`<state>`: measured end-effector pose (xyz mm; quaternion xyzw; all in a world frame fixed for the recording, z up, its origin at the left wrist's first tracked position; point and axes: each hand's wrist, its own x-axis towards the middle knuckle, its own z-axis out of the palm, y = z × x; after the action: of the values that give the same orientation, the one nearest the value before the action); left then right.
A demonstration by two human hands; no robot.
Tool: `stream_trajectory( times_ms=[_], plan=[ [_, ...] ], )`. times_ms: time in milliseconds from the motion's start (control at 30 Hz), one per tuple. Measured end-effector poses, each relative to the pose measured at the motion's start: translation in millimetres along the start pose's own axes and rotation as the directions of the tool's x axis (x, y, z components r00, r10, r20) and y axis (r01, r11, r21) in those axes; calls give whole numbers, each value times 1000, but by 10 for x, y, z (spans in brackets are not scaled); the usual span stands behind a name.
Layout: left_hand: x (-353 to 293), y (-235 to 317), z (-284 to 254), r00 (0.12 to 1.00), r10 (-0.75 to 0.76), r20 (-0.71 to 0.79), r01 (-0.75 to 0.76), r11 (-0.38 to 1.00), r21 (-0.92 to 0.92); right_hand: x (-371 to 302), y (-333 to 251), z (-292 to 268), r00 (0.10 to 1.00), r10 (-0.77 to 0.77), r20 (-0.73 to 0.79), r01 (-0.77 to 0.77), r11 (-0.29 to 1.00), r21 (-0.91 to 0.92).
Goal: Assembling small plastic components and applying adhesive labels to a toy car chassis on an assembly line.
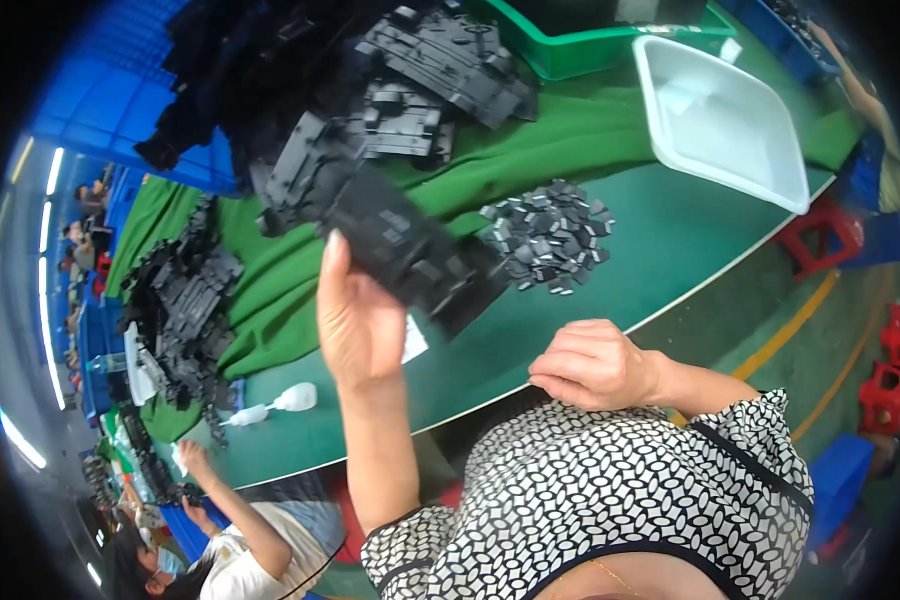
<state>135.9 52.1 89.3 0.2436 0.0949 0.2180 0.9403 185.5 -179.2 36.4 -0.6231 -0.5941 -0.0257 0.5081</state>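
Observation:
A black moulded plastic part (pixel 405 245), slightly blurred, is in my left hand (pixel 362 325). The thumb lies along its near left end, and the other fingers are mostly hidden. My right hand (pixel 595 365) is by the table's front edge with its fingers curled in; whatever they may hold is hidden. Beyond it on the green tabletop is a pile of small black pieces (pixel 550 235), some with pale edges. Behind the held part, similar black plastic parts (pixel 450 60) are heaped at the back.
A white tray (pixel 720 130) and a green bin (pixel 570 55) stand at the back right. A green cloth (pixel 270 290) covers part of the table. More black parts (pixel 190 300) and a white squeeze bottle (pixel 295 397) lie to the left. A co-worker (pixel 260 540) sits at lower left.

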Motion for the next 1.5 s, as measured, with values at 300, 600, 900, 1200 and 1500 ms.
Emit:
stream_trajectory(
  times_ms=[300,600,900,1200,1500],
  plan=[
    [-595,129,-536,999,-40,-1,39,984,-175,-25,217,-657,909,412,-70,-416,878,-238],
    [-998,193,-414,974,131,-186,-28,881,473,281,612,-557,924,381,-42,-370,858,-356],
    [-1237,539,-670,993,-83,81,64,975,212,354,701,-632,921,385,-61,-383,862,-331],
    [-1176,550,-832,879,277,387,-297,955,-8,377,594,-710,673,732,-104,-733,679,41],
    [-1073,463,-523,957,264,117,-273,959,71,364,587,-733,525,839,143,-681,314,661]
  ],
)
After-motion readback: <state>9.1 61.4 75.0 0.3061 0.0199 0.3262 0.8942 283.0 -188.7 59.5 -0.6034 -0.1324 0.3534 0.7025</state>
